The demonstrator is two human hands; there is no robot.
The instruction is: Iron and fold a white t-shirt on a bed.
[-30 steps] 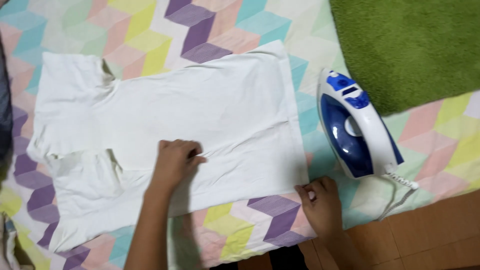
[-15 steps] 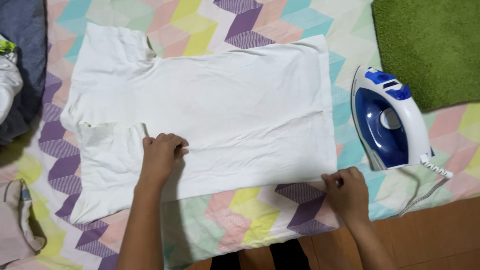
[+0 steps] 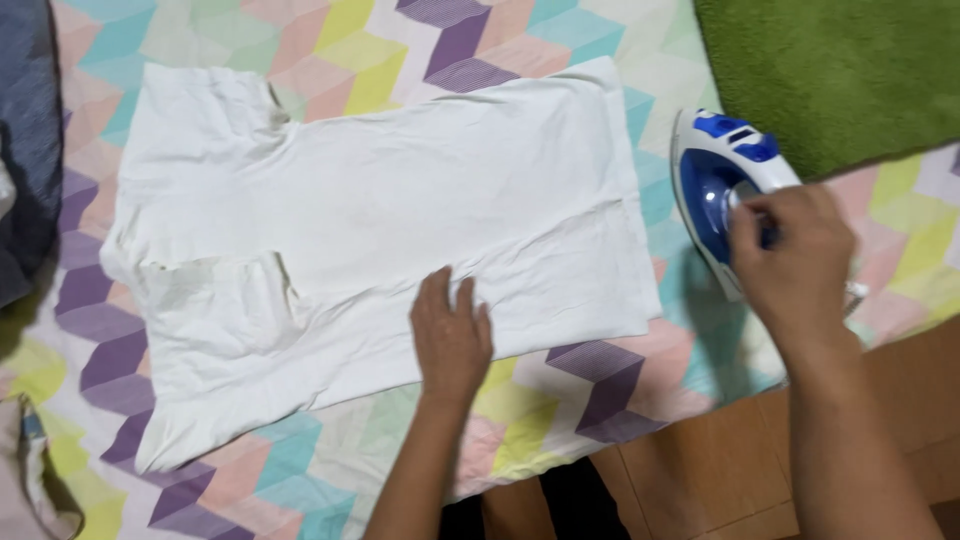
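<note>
Patterned sheet [image 3: 520,420] with zigzag blocks in purple, teal, yellow and pink covers the surface, spread flat; its near edge ends at a wooden floor [image 3: 700,470]. White shirt [image 3: 400,210] lies flat on the sheet, collar end to the left, hem to the right, sleeves spread out. Blue-and-white iron [image 3: 715,185] sits on the sheet just right of the shirt hem, apart from it. Green rug [image 3: 830,70] lies at the top right, next to the iron. Dark grey cloth [image 3: 25,140] lies at the left edge. Pale fabric item [image 3: 30,480] at the bottom left corner, kind unclear.
</note>
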